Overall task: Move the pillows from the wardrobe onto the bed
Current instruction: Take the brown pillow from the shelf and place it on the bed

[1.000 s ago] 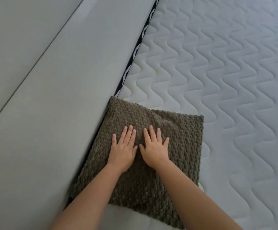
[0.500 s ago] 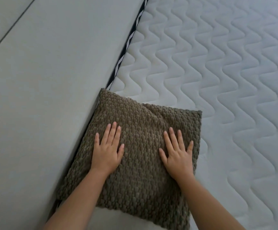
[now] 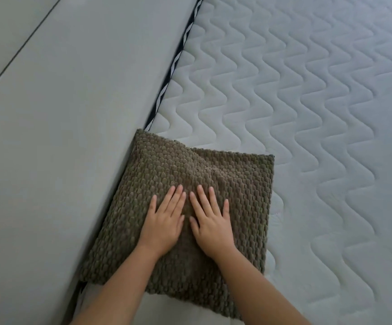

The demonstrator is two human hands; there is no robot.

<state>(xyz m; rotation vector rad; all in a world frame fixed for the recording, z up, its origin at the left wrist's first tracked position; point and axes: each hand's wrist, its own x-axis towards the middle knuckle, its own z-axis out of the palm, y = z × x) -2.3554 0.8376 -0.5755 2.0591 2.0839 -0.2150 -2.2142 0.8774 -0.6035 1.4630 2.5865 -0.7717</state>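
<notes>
Two hands: left hand (image 3: 164,221) and right hand (image 3: 210,222) lie flat, palms down, fingers spread and extended, side by side with the thumbs almost touching — neither is clamped on anything.
Change since half a second ago: the hands were then spread well apart, one toward each side of the pillow; now they have drawn together at its middle, much as they sat a second ago.
Under the hands: a brown pillow (image 3: 213,174) with a bumpy woven cover, pressed down where the palms rest, with a crease running up from between the fingertips.
Pillow's place: flat on the white quilted mattress (image 3: 307,113) of the bed, its left edge pushed up against the grey padded panel (image 3: 73,113).
Around: a narrow black-and-white striped strip (image 3: 178,55) runs in the gap between mattress and panel — the pillow covers its lower stretch.
In the way: both forearms cross the pillow's near edge and hide part of it.
Farther out: a thin dark seam (image 3: 21,48) crosses the grey panel at upper left.
</notes>
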